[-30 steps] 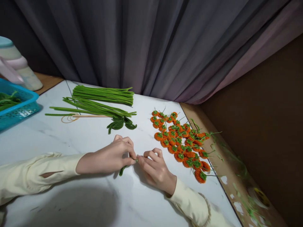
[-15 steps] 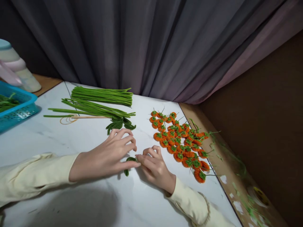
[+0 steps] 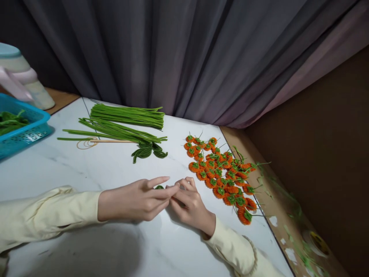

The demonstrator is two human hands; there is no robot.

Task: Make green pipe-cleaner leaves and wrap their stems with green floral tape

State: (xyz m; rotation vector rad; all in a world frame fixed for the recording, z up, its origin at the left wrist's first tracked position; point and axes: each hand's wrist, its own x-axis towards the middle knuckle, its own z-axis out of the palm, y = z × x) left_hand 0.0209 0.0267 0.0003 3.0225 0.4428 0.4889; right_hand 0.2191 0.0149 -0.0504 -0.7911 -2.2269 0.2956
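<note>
My left hand (image 3: 141, 202) has turned since half a second ago: then its fingers spread loosely over the dark green pipe-cleaner leaf (image 3: 159, 187), and now they reach across to meet the tips of my right hand (image 3: 190, 207). Both hands are on the near left side of the orange pipe-cleaner fruits (image 3: 211, 182). My right fingers stay narrow, pinching the leaf's end, in much the same place as before. One left finger stretches out above the others; whether my left thumb and fingers grip anything, I cannot tell.

Most of the leaf is now hidden behind my left fingers; only a small dark bit peeks above them, left of the fruits. Further left of the fruits, the dark green leaves (image 3: 144, 151) and the green pipe-cleaner bundle (image 3: 127, 116) lie as they did. Well left of the fruits, the blue basket (image 3: 42, 120) and the handled bottle (image 3: 43, 96) are cut off. Right of the fruits, a round object (image 3: 317, 243) is too blurred to name.
</note>
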